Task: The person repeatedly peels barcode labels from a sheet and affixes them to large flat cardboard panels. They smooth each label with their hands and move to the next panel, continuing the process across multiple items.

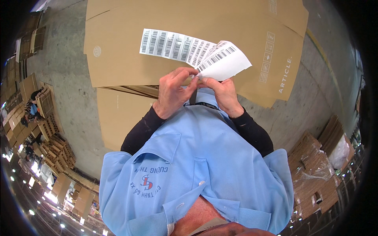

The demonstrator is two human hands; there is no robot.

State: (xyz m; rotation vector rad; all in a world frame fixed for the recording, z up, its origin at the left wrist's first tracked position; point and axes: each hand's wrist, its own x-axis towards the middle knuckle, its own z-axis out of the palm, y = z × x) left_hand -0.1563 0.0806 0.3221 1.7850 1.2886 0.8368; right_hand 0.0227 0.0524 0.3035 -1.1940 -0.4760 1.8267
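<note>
Both hands, left hand (pixel 173 92) and right hand (pixel 223 93), pinch a barcode label strip (pixel 185 47); its lower edge hides behind closed fingertips (pixel 195 76).

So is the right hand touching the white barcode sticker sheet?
Touching. The head view shows the right hand pinching the sheet of barcode labels at its lower edge.
</note>
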